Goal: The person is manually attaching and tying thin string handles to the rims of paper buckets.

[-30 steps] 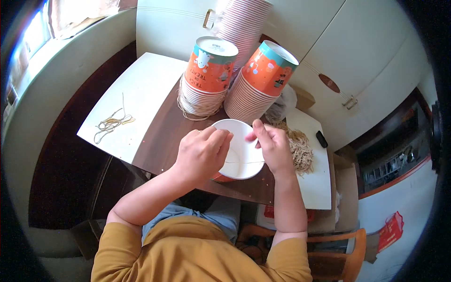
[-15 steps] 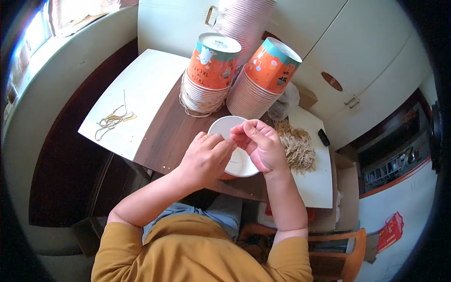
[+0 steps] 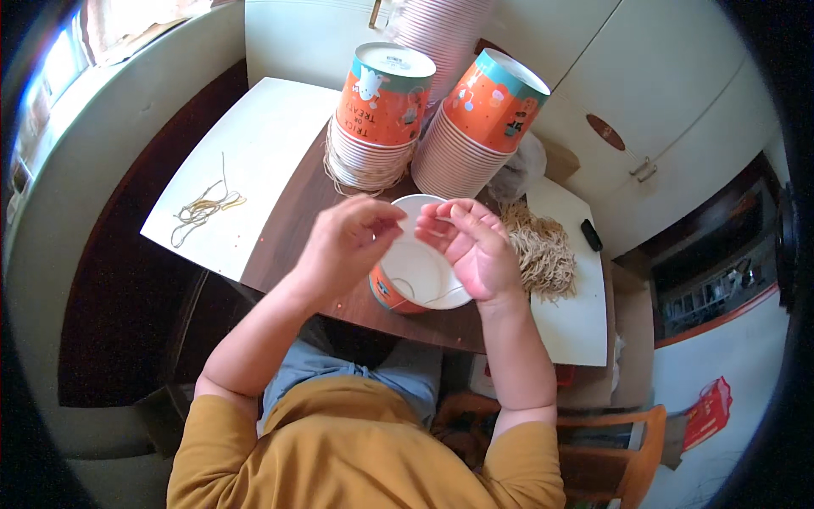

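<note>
Right, both your hands hang over the white-lined bucket (image 3: pixel 417 265), which stands mouth up at the near edge of the brown table (image 3: pixel 292 225). Your left hand (image 3: pixel 349 240) is loosely curled, your right hand (image 3: pixel 476 252) half open, palm showing, fingers facing the left ones across a narrow gap. Whether either grips the thin cord (image 3: pixel 439 296) lying across the rim, you can't tell. Beyond stand two upside-down bucket stacks, left (image 3: pixel 381 114) and right (image 3: pixel 479 119); beside your right wrist lies a cord bundle (image 3: pixel 543 254).
</note>
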Available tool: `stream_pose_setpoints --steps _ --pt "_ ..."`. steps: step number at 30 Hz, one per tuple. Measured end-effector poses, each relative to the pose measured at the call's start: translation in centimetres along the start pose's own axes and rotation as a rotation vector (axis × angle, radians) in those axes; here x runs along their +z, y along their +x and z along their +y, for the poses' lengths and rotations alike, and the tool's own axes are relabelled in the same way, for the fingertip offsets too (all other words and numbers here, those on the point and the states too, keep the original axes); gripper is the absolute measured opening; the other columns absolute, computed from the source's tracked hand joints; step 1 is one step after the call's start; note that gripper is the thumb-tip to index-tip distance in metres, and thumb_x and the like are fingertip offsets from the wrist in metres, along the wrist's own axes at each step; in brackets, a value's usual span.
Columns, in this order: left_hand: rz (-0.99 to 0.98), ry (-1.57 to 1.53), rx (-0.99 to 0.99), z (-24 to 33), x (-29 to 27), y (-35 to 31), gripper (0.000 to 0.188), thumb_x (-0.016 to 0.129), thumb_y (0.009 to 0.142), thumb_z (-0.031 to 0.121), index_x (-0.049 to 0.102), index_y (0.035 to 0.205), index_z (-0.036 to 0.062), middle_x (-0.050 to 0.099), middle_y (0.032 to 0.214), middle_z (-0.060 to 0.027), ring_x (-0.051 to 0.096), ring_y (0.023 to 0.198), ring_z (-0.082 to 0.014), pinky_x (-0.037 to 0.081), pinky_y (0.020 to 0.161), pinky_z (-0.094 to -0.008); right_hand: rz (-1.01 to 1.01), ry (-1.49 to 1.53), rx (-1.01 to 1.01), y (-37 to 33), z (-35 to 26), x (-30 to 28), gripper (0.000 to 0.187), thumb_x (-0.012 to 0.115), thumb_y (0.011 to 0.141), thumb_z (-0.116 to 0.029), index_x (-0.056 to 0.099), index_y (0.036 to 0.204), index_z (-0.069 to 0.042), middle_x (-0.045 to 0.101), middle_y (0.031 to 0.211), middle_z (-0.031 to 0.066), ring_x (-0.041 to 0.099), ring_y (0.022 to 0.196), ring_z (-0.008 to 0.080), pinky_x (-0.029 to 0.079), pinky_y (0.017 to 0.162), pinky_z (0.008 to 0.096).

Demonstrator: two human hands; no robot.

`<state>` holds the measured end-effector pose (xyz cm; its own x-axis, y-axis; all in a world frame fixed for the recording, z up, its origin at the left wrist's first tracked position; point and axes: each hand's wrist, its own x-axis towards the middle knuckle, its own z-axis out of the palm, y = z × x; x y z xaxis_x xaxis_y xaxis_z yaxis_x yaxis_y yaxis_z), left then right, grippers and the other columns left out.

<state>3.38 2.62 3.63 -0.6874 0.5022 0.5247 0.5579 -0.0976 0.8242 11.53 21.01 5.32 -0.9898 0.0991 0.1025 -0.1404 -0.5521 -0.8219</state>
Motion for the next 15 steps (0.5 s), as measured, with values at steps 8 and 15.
stream_pose_setpoints --steps 8,15 --pt "0.021 0.194 -0.046 -0.5 -3.6 -1.5 0.015 0.066 0.079 -0.001 0.068 0.094 -0.0002 0.066 0.085 -0.0101 0.063 0.075 -0.0153 0.050 0.069 -0.0268 -0.450 -1.797 0.119 0.3 -3.8 -1.3 0.039 0.069 0.075 -0.022 0.064 0.107 -0.002 0.065 0.095 0.0163 0.063 0.094 0.0281 0.049 0.086 0.0363" --pt "-0.163 0.180 0.076 0.8 -1.0 -0.9 0.011 0.068 0.081 0.009 0.067 0.090 0.0023 0.062 0.079 -0.0112 0.062 0.071 -0.0270 0.050 0.064 -0.0350 -0.886 -1.892 0.973 3.3 -0.9 -0.2 0.034 0.063 0.069 -0.008 0.065 0.103 -0.005 0.066 0.091 0.0141 0.066 0.084 0.0251 0.053 0.073 0.0362"
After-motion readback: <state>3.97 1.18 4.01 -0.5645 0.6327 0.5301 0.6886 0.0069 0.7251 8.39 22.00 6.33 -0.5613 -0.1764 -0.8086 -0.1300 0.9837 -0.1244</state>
